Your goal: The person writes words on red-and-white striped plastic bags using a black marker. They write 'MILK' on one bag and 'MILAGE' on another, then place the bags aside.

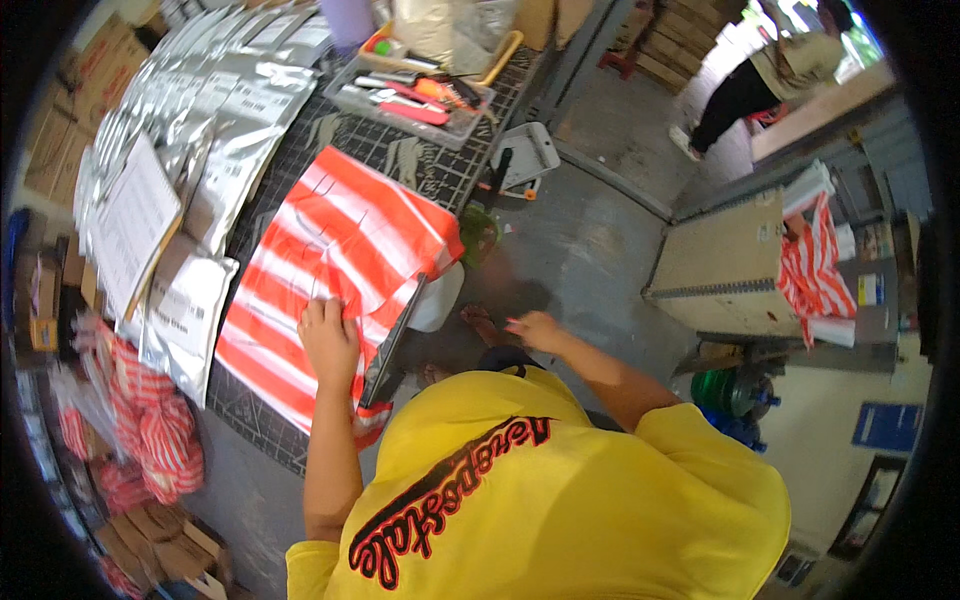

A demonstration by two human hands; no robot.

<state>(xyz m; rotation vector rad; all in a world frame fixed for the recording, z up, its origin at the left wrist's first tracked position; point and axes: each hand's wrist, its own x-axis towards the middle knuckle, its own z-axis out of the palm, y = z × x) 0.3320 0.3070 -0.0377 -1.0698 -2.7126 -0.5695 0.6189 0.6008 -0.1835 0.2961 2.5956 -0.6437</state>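
An orange-and-white striped plastic bag (335,240) lies spread over the table, its near right edge hanging past the table's side. My left hand (330,335) is on the near part of this bag, fingers bent together and gripping the plastic. Off to the right of the table, my right hand (540,331) is closed in front of my body, away from the bag. A small pinkish-red thing (514,326) pokes out of its fingers; its kind is too small to make out.
Silver foil pouches (235,110) are stacked on the table's left, with a notepad (140,225) on top. A tool tray (400,100) holds cutters and scissors. Striped bundles (160,430) lie at left. A beige cabinet (715,255) stands right. Another person (790,70) is beyond the doorway.
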